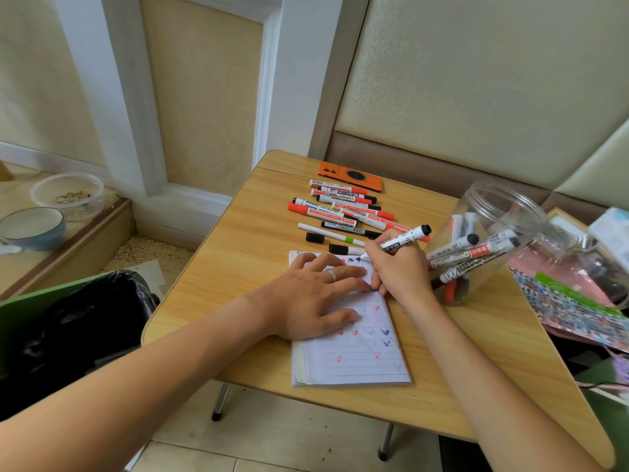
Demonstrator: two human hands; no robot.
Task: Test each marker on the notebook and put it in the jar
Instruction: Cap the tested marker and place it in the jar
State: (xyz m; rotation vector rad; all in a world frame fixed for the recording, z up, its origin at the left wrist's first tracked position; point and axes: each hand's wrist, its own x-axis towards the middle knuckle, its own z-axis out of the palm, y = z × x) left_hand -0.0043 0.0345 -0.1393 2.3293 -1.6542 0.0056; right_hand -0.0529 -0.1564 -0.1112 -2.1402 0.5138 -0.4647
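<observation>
Step in hand: testing. The right hand grips one marker in a writing hold, fingers curled round the barrel, its tip on the top edge of the notebook beside some dark marks already there. The black end of the marker points up and away toward the jar.

The left hand lies flat on the page with fingers straight and spread, holding nothing, pinning the notebook to the worktop.

The notebook sits at the near middle of the worktop, its lined page carrying a scatter of red and blue ticks. The jar, clear plastic and open at the mouth, stands tilted just to the right of the writing hand.

Next move, as I judge it: finish the stroke, cap the marker if its cap is off, then reach a short way right and drop it into the jar mouth. A loose black cap lies just beyond the notebook.

Counts:
- Notebook: one.
- Jar: one, holding roughly five or six markers; overlap stops an exact count.
- Marker in hand: one.
- Untested pile at the far side: about ten, too stacked for certainty.
- Orange phone: one, behind the pile.
</observation>
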